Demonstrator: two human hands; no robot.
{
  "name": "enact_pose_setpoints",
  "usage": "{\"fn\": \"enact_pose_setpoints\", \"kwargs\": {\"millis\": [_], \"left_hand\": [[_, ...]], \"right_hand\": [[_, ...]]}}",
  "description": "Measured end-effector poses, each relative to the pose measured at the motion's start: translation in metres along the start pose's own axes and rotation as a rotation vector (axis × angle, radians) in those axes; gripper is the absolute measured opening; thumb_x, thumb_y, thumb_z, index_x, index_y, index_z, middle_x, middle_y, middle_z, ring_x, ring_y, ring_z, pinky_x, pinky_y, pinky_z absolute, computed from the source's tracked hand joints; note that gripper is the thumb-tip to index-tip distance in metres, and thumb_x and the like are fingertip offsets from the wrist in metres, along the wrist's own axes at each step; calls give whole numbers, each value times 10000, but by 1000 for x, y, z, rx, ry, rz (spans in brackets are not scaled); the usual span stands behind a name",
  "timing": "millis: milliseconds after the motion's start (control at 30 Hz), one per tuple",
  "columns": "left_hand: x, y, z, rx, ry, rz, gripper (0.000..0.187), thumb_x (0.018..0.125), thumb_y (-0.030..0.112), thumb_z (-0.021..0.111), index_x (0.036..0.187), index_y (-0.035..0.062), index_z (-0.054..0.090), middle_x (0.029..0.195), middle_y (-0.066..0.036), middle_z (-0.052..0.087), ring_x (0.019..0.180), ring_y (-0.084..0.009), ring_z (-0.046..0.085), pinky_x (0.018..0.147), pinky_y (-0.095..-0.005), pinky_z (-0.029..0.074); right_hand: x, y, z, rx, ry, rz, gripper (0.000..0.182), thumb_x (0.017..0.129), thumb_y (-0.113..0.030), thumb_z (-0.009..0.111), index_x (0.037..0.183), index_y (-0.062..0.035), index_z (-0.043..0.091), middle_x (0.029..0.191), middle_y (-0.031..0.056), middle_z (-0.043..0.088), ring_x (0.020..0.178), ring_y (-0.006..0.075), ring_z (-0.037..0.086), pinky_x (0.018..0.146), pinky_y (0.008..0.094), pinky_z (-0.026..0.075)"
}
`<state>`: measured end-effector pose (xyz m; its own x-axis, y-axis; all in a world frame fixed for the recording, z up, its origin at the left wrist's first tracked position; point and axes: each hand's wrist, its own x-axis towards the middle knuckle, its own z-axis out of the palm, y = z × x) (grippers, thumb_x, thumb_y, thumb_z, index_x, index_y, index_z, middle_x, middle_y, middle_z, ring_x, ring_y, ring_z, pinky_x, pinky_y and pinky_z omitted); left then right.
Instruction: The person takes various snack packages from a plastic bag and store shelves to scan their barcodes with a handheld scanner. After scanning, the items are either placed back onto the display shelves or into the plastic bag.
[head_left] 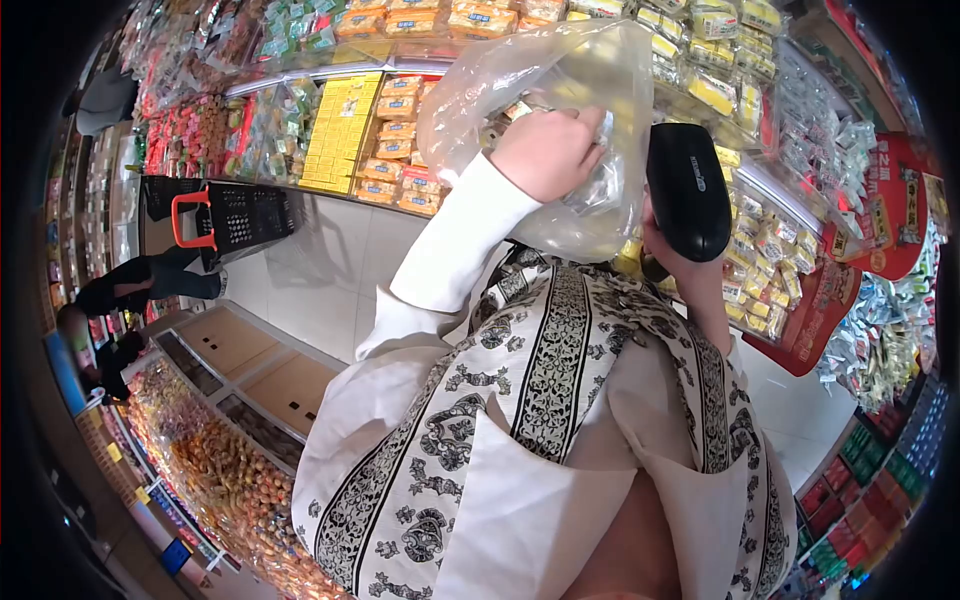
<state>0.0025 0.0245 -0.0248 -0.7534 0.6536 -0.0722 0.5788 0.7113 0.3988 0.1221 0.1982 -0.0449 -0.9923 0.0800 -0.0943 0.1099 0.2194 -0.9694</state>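
Note:
A clear plastic bag (460,125) hangs open in front of the person, over the edge of the snack shelves. My left hand (548,152) is inside the bag's mouth, its fingers curled round small wrapped packets (518,108). More shiny wrappers lie beneath it in the bag. My right hand (685,262) is at the bag's right side, partly hidden under a black oval device (688,190). Its fingers are mostly covered, and what they grip cannot be made out.
Shelves of orange packets (397,130), yellow boxes (342,130) and yellow-wrapped snacks (765,270) run ahead. A black basket with a red handle (250,218) is at left, near another person (175,275). A candy bin (215,470) stands behind at left; red signs (815,315) at right.

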Motion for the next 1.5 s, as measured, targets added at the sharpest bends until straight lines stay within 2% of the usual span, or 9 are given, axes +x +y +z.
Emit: {"fn": "enact_pose_setpoints", "kwargs": {"millis": [367, 667, 733, 900, 1033, 1067, 1100, 1300, 1500], "left_hand": [[13, -100, 33, 53, 204, -255, 351, 742, 295, 527, 1013, 78, 581, 976, -144, 590, 924, -303, 551, 806, -367, 430], [27, -110, 17, -61, -172, -171, 283, 730, 305, 563, 822, 50, 646, 897, -127, 607, 803, -291, 572, 713, -372, 443], [16, -105, 33, 35, 324, -142, 230, 704, 251, 624, 763, 30, 651, 859, -120, 611, 741, -281, 572, 663, -367, 443], [-57, -33, -51, -281, 680, 46, 146, 650, 108, 688, 742, 6, 641, 904, -143, 594, 828, -261, 580, 720, -348, 452], [-104, -19, -68, -1484, 1033, 227, 175, 699, 148, 622, 805, 12, 594, 1053, -196, 499, 1019, -313, 499, 882, -518, 397], [-106, -23, -79, -1903, 969, 213, 324, 735, 175, 581, 1011, 19, 513, 1073, -168, 495, 1054, -295, 480, 927, -590, 330], [-88, -28, -81, -2325, 511, 806, 399, 783, 205, 550, 1123, 42, 420, 1095, -130, 491, 1068, -289, 467, 925, -614, 312], [-42, 16, -40, -2984, -76, 410, 368, 838, 237, 473, 1161, 67, 423, 1164, -116, 425, 984, -235, 483, 717, -438, 503], [1, 32, 30, -3103, -546, 318, 454, 834, 272, 464, 1209, 36, 369, 1192, -116, 384, 716, -165, 416, 352, -224, 338]], "right_hand": [[4, 0, -5, 265, 27, 41, 484, 654, -25, 582, 1127, -8, 478, 798, 37, 516, 597, 101, 477, 547, 226, 399], [1, -1, -6, 331, 58, 67, 269, 679, -13, 633, 940, -26, 568, 805, 15, 583, 707, 91, 545, 638, 235, 438], [1, -6, -7, 359, 60, 76, 255, 679, -8, 626, 926, -24, 565, 793, 10, 572, 687, 84, 536, 611, 229, 432], [-1, -1, -13, 411, 97, 64, 250, 677, -2, 606, 921, -14, 553, 782, 20, 549, 649, 91, 523, 572, 231, 425], [4, -4, -10, 419, 130, 67, 452, 653, -32, 562, 1095, 24, 483, 773, 57, 524, 600, 118, 485, 538, 232, 385], [5, -4, -10, 422, 127, 65, 452, 653, -32, 562, 1095, 24, 483, 773, 57, 524, 600, 118, 485, 538, 232, 385], [5, -4, -10, 419, 110, 76, 459, 649, -26, 565, 1097, 24, 483, 777, 57, 527, 605, 117, 488, 540, 232, 388], [3, -3, -10, 328, 87, 48, 487, 628, 11, 575, 1106, 23, 483, 797, 57, 536, 619, 115, 501, 548, 230, 400], [-6, -22, -22, 294, 73, -47, 475, 623, 10, 570, 1090, 18, 488, 818, 60, 526, 608, 110, 494, 521, 221, 392]]}}
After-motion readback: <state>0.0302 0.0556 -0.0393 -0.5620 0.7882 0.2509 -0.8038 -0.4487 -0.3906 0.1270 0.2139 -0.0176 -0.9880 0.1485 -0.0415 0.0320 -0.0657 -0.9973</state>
